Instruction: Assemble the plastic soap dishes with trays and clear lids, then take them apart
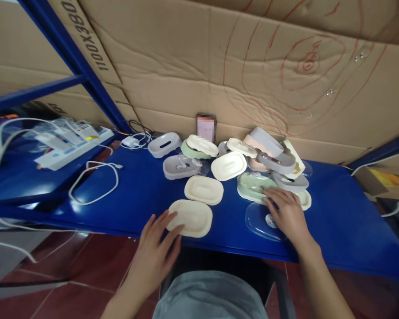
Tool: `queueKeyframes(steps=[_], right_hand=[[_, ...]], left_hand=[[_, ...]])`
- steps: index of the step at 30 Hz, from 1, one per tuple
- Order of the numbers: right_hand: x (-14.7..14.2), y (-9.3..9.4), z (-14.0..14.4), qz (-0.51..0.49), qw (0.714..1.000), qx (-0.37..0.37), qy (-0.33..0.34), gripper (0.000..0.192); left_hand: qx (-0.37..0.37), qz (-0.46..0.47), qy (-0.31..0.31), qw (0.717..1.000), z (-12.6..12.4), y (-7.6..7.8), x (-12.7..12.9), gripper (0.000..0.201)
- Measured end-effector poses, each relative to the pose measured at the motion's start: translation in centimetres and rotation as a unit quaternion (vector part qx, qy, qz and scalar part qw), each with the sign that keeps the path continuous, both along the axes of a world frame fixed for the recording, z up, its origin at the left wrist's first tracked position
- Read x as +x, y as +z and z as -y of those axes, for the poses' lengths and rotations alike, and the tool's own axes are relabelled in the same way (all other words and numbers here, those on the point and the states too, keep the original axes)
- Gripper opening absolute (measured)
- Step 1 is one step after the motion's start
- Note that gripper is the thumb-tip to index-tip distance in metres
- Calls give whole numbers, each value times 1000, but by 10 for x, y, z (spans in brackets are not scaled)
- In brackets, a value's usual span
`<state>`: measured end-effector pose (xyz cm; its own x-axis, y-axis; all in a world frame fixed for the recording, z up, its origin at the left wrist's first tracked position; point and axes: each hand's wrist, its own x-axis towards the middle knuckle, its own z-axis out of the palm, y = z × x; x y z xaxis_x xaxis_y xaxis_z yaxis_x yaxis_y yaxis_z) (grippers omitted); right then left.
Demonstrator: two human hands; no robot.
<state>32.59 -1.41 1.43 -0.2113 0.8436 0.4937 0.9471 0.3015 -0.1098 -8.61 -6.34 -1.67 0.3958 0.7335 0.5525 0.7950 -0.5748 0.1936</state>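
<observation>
My left hand (158, 248) lies with fingers spread on the near edge of a cream oval soap-dish tray (193, 217) at the front of the blue shelf (139, 190). My right hand (286, 212) rests flat, fingers apart, on a clear plastic lid (257, 221), its fingertips touching a green soap box (254, 186). A second cream tray (204, 189) sits just behind the first. Behind them is a pile of several white, grey, green and pink soap boxes and lids (272, 155).
A phone (206, 127) leans against the cardboard wall (252, 66) at the back. White cables (93, 181), a charger (130, 141) and a power strip (73, 146) lie to the left. Blue rack beams (69, 53) rise at left. Red floor tiles show below the shelf.
</observation>
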Motion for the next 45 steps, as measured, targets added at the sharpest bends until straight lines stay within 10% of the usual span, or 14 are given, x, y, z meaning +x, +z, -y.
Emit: queueKeyframes(steps=[15, 23, 45], right_hand=[[-60, 20, 15, -74, 979, 43, 183, 16], [-90, 31, 38, -9, 957, 8, 289, 17], [-101, 2, 61, 42, 968, -79, 233, 29]], left_hand=[[-40, 29, -116, 992, 3, 7, 71, 28], [-15, 78, -70, 994, -4, -3, 52, 46], [-74, 26, -161, 984, -19, 0, 26, 43]])
